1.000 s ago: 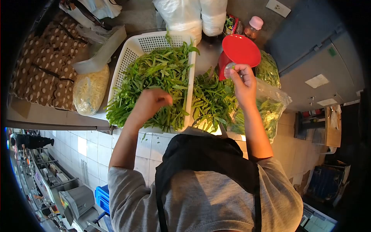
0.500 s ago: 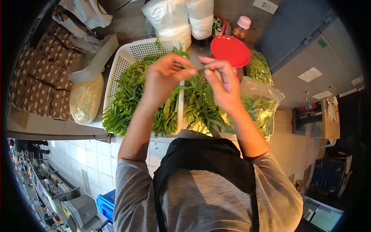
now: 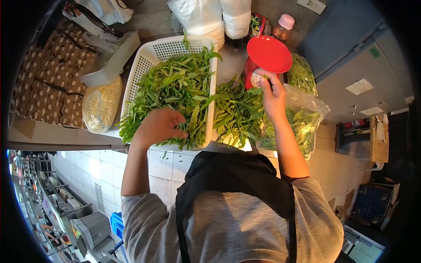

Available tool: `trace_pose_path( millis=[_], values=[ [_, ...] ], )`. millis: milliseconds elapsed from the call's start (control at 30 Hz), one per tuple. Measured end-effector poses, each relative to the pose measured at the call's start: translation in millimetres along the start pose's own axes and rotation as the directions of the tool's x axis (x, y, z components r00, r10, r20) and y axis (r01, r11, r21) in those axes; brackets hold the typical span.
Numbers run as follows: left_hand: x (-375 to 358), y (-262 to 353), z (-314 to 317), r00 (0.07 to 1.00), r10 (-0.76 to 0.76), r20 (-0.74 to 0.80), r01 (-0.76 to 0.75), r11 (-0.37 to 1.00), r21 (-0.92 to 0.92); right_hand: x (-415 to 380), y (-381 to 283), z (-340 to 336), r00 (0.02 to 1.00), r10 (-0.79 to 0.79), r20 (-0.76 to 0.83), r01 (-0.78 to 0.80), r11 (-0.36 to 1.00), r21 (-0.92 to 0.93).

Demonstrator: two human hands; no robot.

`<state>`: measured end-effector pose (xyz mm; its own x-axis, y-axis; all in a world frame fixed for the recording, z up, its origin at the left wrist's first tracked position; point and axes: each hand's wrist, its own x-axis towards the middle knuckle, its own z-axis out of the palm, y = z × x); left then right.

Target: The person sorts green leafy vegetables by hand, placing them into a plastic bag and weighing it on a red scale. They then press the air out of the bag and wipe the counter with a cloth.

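Note:
A white perforated plastic basket (image 3: 213, 94) is heaped with leafy greens (image 3: 175, 83) that have long narrow leaves. Over the near part of that heap is my left hand (image 3: 158, 126), slightly blurred, with thumb and fingers apart and nothing visible in it. A loose pile of the same kind of greens (image 3: 239, 105) lies just right of the basket. My right hand (image 3: 274, 96) is raised in front of the red dial scale (image 3: 269, 55), thumb and fingers pinched together. Whatever is between those fingertips is too small to make out.
Clear bags of greens (image 3: 291, 131) lie at the right, beside a grey metal cabinet (image 3: 342, 65). Rolls of plastic bags (image 3: 197, 19) and a pink-capped bottle (image 3: 285, 26) stand behind. Left are egg trays (image 3: 48, 79) and a bag of pale shreds (image 3: 101, 107).
My hands, close together above the greens before, have parted. The left moved down and left over the basket and its fingers spread; the right moved right and slightly down. Small green bits appear below the basket.

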<state>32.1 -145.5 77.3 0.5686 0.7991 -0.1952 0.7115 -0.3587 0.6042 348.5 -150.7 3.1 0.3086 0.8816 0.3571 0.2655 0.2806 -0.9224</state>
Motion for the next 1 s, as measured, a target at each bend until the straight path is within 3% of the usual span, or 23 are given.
trace_pose_path(
  millis=[67,167,200,300,333,433,567,600,733,833,867,967,1000],
  values=[
    [-9.9,-17.4,16.5,1.000,-0.007,0.014,0.007,1.000,0.010,-1.1,1.8,-2.7,0.999,0.030,0.016,-0.030,0.998,-0.053],
    [-7.3,-27.3,28.3,0.997,-0.019,-0.079,0.021,0.999,0.027,-0.9,14.6,2.4,1.000,0.026,-0.010,-0.025,0.999,0.036],
    [-5.7,-21.5,25.3,0.988,0.032,-0.150,-0.019,0.996,0.090,-1.5,13.8,2.9,1.000,0.029,-0.008,-0.029,0.999,0.021],
    [2.8,-15.9,10.9,0.907,0.112,-0.405,-0.106,0.994,0.037,-0.9,6.7,3.0,1.000,0.025,-0.007,-0.026,1.000,-0.006],
    [5.1,-15.4,5.4,0.893,0.058,-0.447,-0.081,0.996,-0.033,-0.8,4.1,2.7,1.000,0.022,-0.011,-0.022,1.000,0.000],
    [4.1,2.3,-11.1,0.921,-0.030,-0.390,-0.032,0.988,-0.151,-1.5,2.6,-1.8,1.000,-0.003,-0.023,0.003,1.000,-0.011],
    [1.4,-14.3,24.5,0.973,0.211,-0.092,-0.196,0.969,0.150,-4.1,2.1,-5.4,0.999,-0.007,-0.046,0.006,1.000,-0.006],
    [3.5,-18.7,34.1,0.984,0.178,-0.016,-0.173,0.972,0.157,-4.6,3.5,-6.4,0.999,-0.003,-0.032,0.003,1.000,-0.016],
    [8.0,-18.8,29.4,0.984,0.050,-0.173,-0.010,0.975,0.224,-6.7,6.1,-7.4,1.000,0.005,-0.008,-0.005,1.000,-0.014],
    [3.9,-2.1,8.3,0.878,0.196,-0.436,-0.106,0.969,0.222,-5.0,2.9,-5.3,1.000,0.013,0.006,-0.013,0.999,-0.040],
    [2.4,4.5,-0.3,0.858,0.171,-0.485,-0.105,0.982,0.160,-5.1,1.7,-5.8,1.000,0.020,0.010,-0.019,0.998,-0.061],
    [7.8,26.8,-17.8,0.654,0.048,-0.755,-0.328,0.917,-0.226,-6.0,-7.3,-1.3,1.000,-0.010,-0.015,0.010,1.000,-0.016],
    [8.6,36.2,-21.7,0.668,0.061,-0.742,-0.348,0.907,-0.239,-6.9,-10.7,1.0,1.000,-0.007,-0.024,0.007,1.000,0.016]
  ],
)
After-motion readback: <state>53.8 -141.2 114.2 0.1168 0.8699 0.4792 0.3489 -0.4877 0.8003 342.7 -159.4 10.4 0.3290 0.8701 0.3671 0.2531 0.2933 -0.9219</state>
